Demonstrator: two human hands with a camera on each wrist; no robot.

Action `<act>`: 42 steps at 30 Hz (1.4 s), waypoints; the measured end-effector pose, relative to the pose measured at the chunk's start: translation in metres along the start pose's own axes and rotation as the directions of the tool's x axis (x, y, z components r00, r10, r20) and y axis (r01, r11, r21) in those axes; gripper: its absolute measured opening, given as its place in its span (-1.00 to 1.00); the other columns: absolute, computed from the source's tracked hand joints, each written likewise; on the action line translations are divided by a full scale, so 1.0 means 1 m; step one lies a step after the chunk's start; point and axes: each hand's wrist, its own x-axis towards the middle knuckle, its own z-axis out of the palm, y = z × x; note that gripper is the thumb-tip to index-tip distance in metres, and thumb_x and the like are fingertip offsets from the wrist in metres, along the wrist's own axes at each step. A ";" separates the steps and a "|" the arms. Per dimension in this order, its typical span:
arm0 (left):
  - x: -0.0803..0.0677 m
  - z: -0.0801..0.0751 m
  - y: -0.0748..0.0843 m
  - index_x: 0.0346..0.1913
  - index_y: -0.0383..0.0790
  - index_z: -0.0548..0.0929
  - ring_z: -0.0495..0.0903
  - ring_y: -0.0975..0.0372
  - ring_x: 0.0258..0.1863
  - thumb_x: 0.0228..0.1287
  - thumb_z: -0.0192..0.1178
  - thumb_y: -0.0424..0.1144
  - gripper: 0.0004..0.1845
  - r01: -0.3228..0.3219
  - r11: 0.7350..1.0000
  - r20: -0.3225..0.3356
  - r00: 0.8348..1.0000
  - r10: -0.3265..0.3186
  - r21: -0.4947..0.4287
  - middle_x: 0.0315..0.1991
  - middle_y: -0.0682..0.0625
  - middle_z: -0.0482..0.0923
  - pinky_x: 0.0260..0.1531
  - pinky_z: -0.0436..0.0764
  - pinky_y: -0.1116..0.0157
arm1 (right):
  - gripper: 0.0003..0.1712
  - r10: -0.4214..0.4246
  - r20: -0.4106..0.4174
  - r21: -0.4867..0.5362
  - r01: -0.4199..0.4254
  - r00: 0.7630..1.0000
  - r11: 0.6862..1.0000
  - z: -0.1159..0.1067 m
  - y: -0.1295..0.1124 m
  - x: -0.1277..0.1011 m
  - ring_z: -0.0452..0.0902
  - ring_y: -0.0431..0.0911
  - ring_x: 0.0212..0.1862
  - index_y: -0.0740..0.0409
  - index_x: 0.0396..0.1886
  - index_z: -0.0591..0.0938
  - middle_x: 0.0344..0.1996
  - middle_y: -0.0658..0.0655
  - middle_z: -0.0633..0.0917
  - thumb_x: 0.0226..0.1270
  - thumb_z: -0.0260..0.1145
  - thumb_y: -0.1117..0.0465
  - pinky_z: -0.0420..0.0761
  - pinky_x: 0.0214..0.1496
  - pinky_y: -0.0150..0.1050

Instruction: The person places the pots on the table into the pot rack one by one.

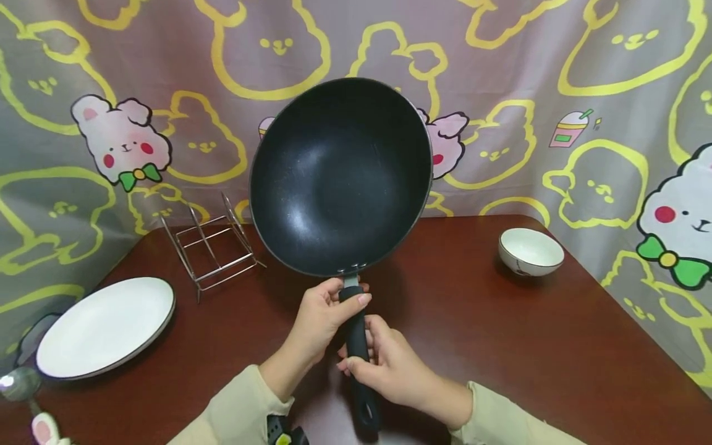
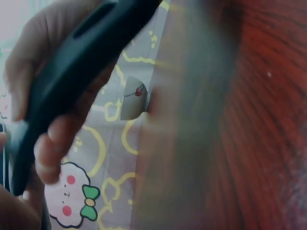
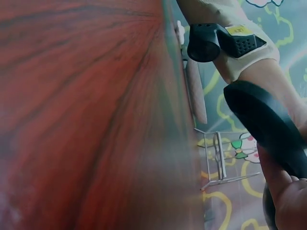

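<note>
- A person's left hand (image 1: 322, 318) wraps the upper end of a black wok handle (image 1: 358, 346), fingers curled round it just below the metal collar, thumb laid across the top.
- The right hand (image 1: 389, 364) clamps the same handle lower down, fingers closed round its middle; the hanging-hole end sticks out below the palm.
- In the left wrist view, curled fingers (image 2: 53, 143) pinch the dark handle (image 2: 72, 81) from underneath; in the right wrist view only the heel of the right hand (image 3: 288, 201) and the handle's rounded end (image 3: 264, 120) show.
- The black nonstick wok (image 1: 340, 176) is held up off the dark red wooden table (image 1: 500, 346), tipped so its bare, dry-looking bowl faces the camera, in front of the rabbit-print backdrop (image 1: 556, 74).
- Judged from this grip, the pan's weight sits well beyond both hands; keeping the left hand close to the collar and the right hand as counterweight should steady it, and any lowering is best done slowly and level.
- A wire dish rack (image 1: 214, 250) stands just left of the wok's rim and looks the likeliest thing to be clipped if the pan swings.
- A white plate (image 1: 105, 324) lies at far left with a spoon (image 1: 19, 386) near it; a small white bowl (image 1: 530, 251) sits well apart at right.
</note>
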 end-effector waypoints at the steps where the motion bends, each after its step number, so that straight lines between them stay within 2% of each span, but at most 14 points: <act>1: 0.000 0.001 0.001 -0.08 -0.48 0.58 0.65 0.24 -0.29 0.06 0.30 -0.40 -0.66 -0.002 1.000 -0.029 1.000 0.002 0.014 -0.20 -0.28 0.63 -0.22 0.59 0.38 | -0.59 -0.005 0.001 -0.010 0.005 1.000 1.000 0.001 0.000 0.001 0.68 -0.11 -0.31 0.46 -0.03 0.27 -0.35 0.35 0.63 0.12 0.15 0.50 0.65 -0.29 -0.32; 4: -0.003 0.003 0.002 -0.09 -0.50 0.57 0.65 0.24 -0.33 0.02 0.32 -0.43 -0.65 0.003 0.999 -0.095 0.995 0.000 0.034 -0.23 -0.28 0.63 -0.25 0.61 0.36 | -0.59 -0.017 0.018 -0.038 0.018 1.000 0.999 0.003 0.000 0.004 0.68 -0.13 -0.30 0.44 -0.04 0.26 -0.34 0.35 0.63 0.11 0.14 0.51 0.65 -0.30 -0.34; 7: -0.007 0.002 0.001 -0.04 -0.53 0.52 0.67 0.15 -0.24 0.02 0.29 -0.50 -0.61 0.005 1.000 -0.124 0.992 -0.003 0.019 -0.17 -0.33 0.60 -0.18 0.62 0.31 | -0.59 -0.071 0.040 -0.107 0.075 0.997 0.991 0.004 0.002 0.005 0.68 -0.14 -0.28 0.42 -0.04 0.25 -0.32 0.34 0.63 0.11 0.15 0.51 0.64 -0.30 -0.39; 13: -0.010 -0.003 -0.006 0.08 -0.55 0.42 0.61 0.03 -0.05 0.08 0.20 -0.55 -0.55 -0.038 0.999 -0.089 0.995 0.035 -0.032 -0.05 -0.37 0.53 -0.06 0.57 0.29 | -0.58 -0.212 0.040 -0.292 0.215 0.976 0.932 0.006 0.005 0.005 0.68 -0.16 -0.30 0.38 -0.06 0.24 -0.35 0.28 0.66 0.08 0.16 0.52 0.60 -0.36 -0.50; 19: -0.010 -0.008 -0.013 0.10 -0.58 0.35 0.57 0.04 0.01 0.11 0.11 -0.62 -0.56 -0.086 0.990 -0.051 0.995 0.080 -0.115 0.02 -0.46 0.43 0.03 0.52 0.28 | -0.54 -0.295 0.040 -0.443 0.282 0.955 0.851 0.009 0.006 0.006 0.61 -0.28 -0.37 0.36 -0.05 0.25 -0.40 0.17 0.69 0.08 0.23 0.46 0.52 -0.40 -0.61; 23: -0.007 -0.007 -0.013 0.11 -0.58 0.32 0.54 0.03 0.06 0.12 0.05 -0.65 -0.57 -0.129 0.976 -0.020 0.992 0.128 -0.174 0.05 -0.41 0.42 0.07 0.49 0.25 | -0.52 -0.292 0.047 -0.467 0.279 0.955 0.839 0.007 0.006 0.007 0.64 -0.23 -0.32 0.37 -0.03 0.23 -0.38 0.19 0.69 0.10 0.24 0.46 0.53 -0.35 -0.61; 25: -0.005 -0.006 -0.012 0.12 -0.59 0.29 0.52 0.03 0.09 0.13 0.03 -0.66 -0.56 -0.156 0.967 0.001 0.987 0.160 -0.202 0.05 -0.33 0.43 0.09 0.48 0.23 | -0.52 -0.269 0.049 -0.444 0.262 0.962 0.857 0.005 0.004 0.008 0.66 -0.17 -0.29 0.37 -0.01 0.22 -0.35 0.23 0.69 0.13 0.24 0.45 0.55 -0.33 -0.60; 28: -0.002 -0.006 -0.009 0.14 -0.60 0.25 0.51 0.10 0.10 0.15 -0.01 -0.65 -0.55 -0.187 0.954 0.023 0.980 0.197 -0.236 0.05 -0.21 0.45 0.11 0.46 0.23 | -0.53 -0.216 0.051 -0.366 0.219 0.975 0.905 0.003 0.001 0.010 0.67 -0.09 -0.23 0.35 0.02 0.22 -0.26 0.29 0.68 0.20 0.23 0.41 0.57 -0.29 -0.55; 31: 0.000 -0.008 -0.004 0.15 -0.62 0.21 0.51 0.13 0.12 0.16 -0.03 -0.64 -0.54 -0.216 0.943 0.032 0.972 0.232 -0.252 0.06 -0.18 0.45 0.12 0.44 0.23 | -0.54 -0.166 0.053 -0.262 0.174 0.985 0.949 0.002 -0.002 0.014 0.67 -0.03 -0.16 0.32 0.06 0.23 -0.15 0.35 0.65 0.26 0.22 0.35 0.59 -0.21 -0.46; 33: 0.000 -0.011 -0.001 0.15 -0.59 0.22 0.50 0.12 0.13 0.17 -0.04 -0.64 -0.55 -0.238 0.936 0.033 0.966 0.255 -0.259 0.08 -0.17 0.44 0.13 0.43 0.23 | -0.55 -0.154 0.056 -0.193 0.162 0.987 0.968 0.001 -0.003 0.018 0.65 0.01 -0.12 0.31 0.09 0.24 -0.07 0.37 0.62 0.28 0.20 0.32 0.60 -0.17 -0.41; 36: 0.000 -0.017 0.002 0.13 -0.46 0.29 0.49 0.14 0.14 0.17 -0.05 -0.64 -0.58 -0.272 0.923 0.030 0.956 0.291 -0.271 0.07 -0.08 0.48 0.14 0.42 0.24 | -0.57 -0.153 0.052 -0.083 0.157 0.987 0.984 0.001 0.000 0.023 0.65 0.02 -0.10 0.30 0.10 0.28 -0.02 0.38 0.60 0.29 0.18 0.32 0.62 -0.15 -0.32; 38: 0.000 -0.021 0.003 0.11 -0.36 0.33 0.49 0.15 0.14 0.18 -0.05 -0.63 -0.58 -0.300 0.912 0.036 0.946 0.322 -0.281 0.07 -0.04 0.49 0.14 0.41 0.24 | -0.57 -0.158 0.057 0.027 0.156 0.986 0.987 0.001 0.002 0.026 0.65 -0.02 -0.11 0.33 0.10 0.29 -0.03 0.43 0.57 0.30 0.17 0.32 0.63 -0.13 -0.27; 40: 0.000 -0.023 0.003 0.11 -0.33 0.34 0.49 0.17 0.14 0.18 -0.06 -0.63 -0.58 -0.319 0.901 0.040 0.938 0.345 -0.294 0.06 0.00 0.51 0.14 0.40 0.24 | -0.56 -0.141 0.063 0.141 0.131 0.988 0.981 0.001 0.002 0.028 0.64 -0.09 -0.12 0.37 0.10 0.28 -0.06 0.50 0.54 0.30 0.17 0.31 0.62 -0.12 -0.25; 42: -0.001 -0.024 0.003 0.13 -0.37 0.32 0.48 0.16 0.15 0.19 -0.06 -0.63 -0.58 -0.334 0.893 0.042 0.931 0.363 -0.303 0.09 -0.04 0.51 0.14 0.39 0.24 | -0.52 -0.089 0.072 0.255 0.068 0.993 0.964 0.002 0.001 0.030 0.62 -0.14 -0.14 0.41 0.10 0.26 -0.08 0.58 0.50 0.29 0.19 0.28 0.62 -0.12 -0.26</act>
